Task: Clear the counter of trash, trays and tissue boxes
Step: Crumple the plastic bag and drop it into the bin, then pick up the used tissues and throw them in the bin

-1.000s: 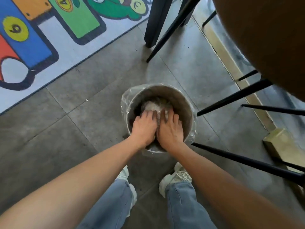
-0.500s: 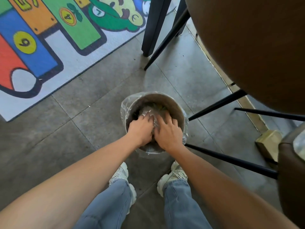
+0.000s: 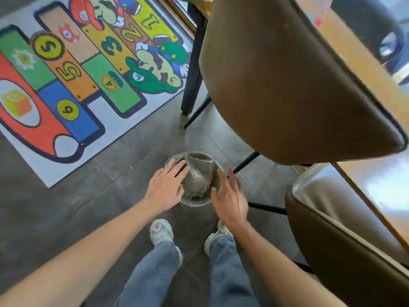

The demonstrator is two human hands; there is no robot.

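Down on the grey floor, between the person's shoes and a brown chair (image 3: 287, 85), stands a small round bin (image 3: 194, 201) lined with clear plastic; crumpled trash (image 3: 195, 185) lies inside it, what kind I cannot tell. Both hands hover over the rim, left hand (image 3: 164, 189) and right hand (image 3: 230, 200) spread open, holding nothing; that load looks binned. Only a strip of the bench (image 3: 363, 69) shows; what remains on it cannot be judged.
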